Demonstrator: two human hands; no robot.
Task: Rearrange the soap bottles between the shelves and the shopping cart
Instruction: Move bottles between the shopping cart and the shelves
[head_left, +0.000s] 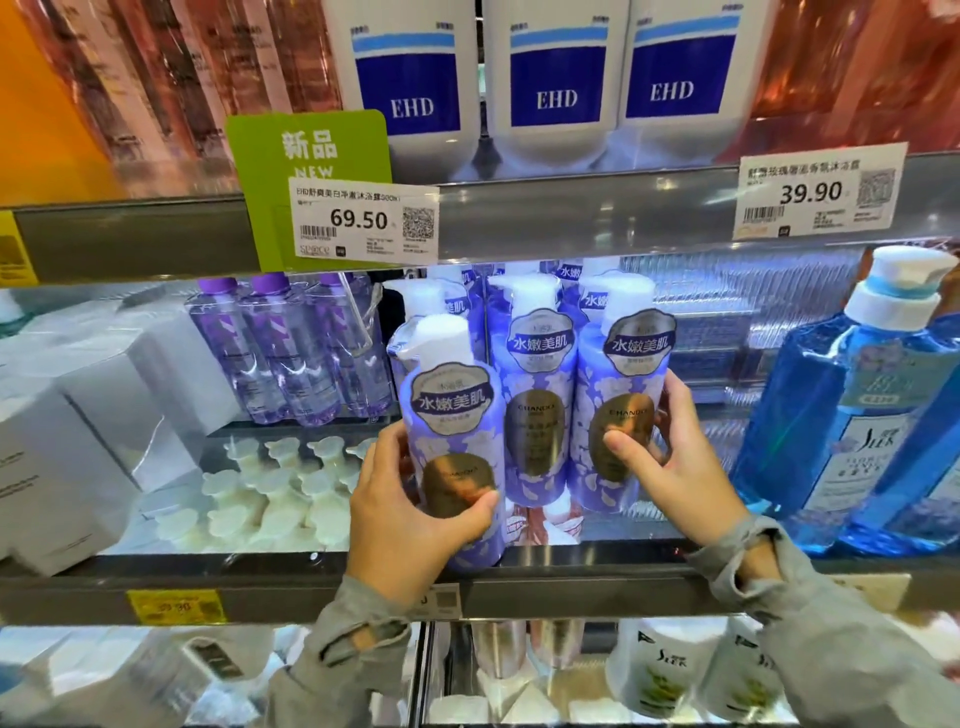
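**Desk:** Where do the hands stand?

**Field:** The left hand (415, 519) has fingers and thumb wrapped round the front purple bottle (448, 410), which is upright, left of and forward of the middle bottle (537, 345). The right hand (675, 467) clasps the right purple bottle (640, 340), upright and touching the middle bottle's right side.

**Desk:** Which comes out first?

**Field:** Probably the front one. It stands nearer the person than the middle bottle, with a straight pull outward.

White EHD-labelled bottles (556, 78) cut off by the top edge, clear blue pump bottle (852, 415) cropped at the right, rear purple floral pump bottles (453, 304) mostly hidden behind the front row, left hand (410, 499) with fingers out of sight behind the nearest purple floral pump bottle (452, 410), yellow shelf tag (176, 605) blurred unreadable
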